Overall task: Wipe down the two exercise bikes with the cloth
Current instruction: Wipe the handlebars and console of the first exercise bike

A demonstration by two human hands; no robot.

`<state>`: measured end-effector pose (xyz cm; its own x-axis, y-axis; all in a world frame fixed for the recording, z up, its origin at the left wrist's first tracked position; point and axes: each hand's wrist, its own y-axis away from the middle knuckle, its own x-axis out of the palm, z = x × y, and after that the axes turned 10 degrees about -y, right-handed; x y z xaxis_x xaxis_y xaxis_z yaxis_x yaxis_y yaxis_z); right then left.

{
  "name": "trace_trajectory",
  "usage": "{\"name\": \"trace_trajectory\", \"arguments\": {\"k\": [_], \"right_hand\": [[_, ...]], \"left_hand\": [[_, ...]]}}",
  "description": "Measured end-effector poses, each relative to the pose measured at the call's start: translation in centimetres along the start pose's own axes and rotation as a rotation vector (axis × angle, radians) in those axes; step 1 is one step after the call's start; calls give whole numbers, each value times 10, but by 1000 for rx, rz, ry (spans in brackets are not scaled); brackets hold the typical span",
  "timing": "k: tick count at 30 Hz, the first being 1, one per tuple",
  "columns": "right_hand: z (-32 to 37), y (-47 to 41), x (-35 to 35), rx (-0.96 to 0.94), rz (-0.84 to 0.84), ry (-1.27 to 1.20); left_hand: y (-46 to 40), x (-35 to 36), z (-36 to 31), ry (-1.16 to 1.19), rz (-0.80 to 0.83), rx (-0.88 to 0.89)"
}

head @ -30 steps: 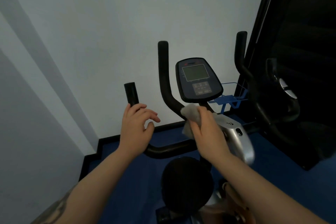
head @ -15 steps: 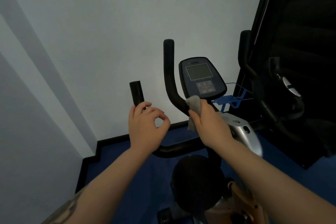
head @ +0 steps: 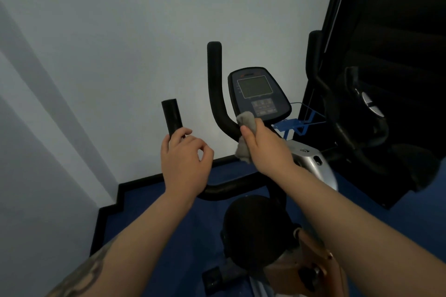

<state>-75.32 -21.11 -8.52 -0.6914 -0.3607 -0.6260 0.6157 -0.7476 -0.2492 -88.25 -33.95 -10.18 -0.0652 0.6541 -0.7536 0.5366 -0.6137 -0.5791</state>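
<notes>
Nearest: black saddle [head: 253, 229] of the exercise bike [head: 311, 166], low centre, with blue floor [head: 149, 236] around it.

Left forearm, tattooed near the elbow, rising from lower left. Left hand [head: 183, 161] loosely curled, fingers bent, thumb and forefinger not meeting; it sits at the base of the short left grip [head: 171, 119], fingertips touching or just short of it, which cannot be told. That grip stands nearly upright, long axis vertical, free end up.

Right forearm rising from lower right. Right hand [head: 265, 149] closed around a grey cloth [head: 245, 137], bunched, long axis roughly vertical; one wad shows above the thumb, the rest hangs below the palm. Cloth pressed against the bend of the tall black handlebar [head: 214, 84], just below the console's lower left edge.

Handlebar: upright post pointing to the ceiling, curving at the bottom toward the stem.

Console [head: 258, 94]: dark, tilted back, grey screen above a keypad.

Beyond: blue wire rack [head: 296, 123], a second dark machine [head: 362, 116] to the right, pale wall [head: 120, 31] behind.
</notes>
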Motion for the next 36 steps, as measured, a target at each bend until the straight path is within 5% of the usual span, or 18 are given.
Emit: {"name": "trace_trajectory", "arguments": {"k": [5, 14, 21, 29, 33, 36], "right_hand": [[-17, 34, -6, -80, -35, -178], [4, 9, -4, -9, -4, -34], [-20, 48, -37, -194, 148, -529], [9, 32, -34, -516, 435, 183], [31, 21, -24, -483, 718, 432], [42, 15, -34, -345, 891, 370]], "left_hand": [[3, -2, 1, 180, -13, -31], [5, 0, 1, 363, -91, -72], [5, 4, 4, 479, -148, -66], [7, 4, 5, 601, -106, -239], [6, 3, 7, 569, -70, -184], [6, 5, 9, 504, -47, -132]]}}
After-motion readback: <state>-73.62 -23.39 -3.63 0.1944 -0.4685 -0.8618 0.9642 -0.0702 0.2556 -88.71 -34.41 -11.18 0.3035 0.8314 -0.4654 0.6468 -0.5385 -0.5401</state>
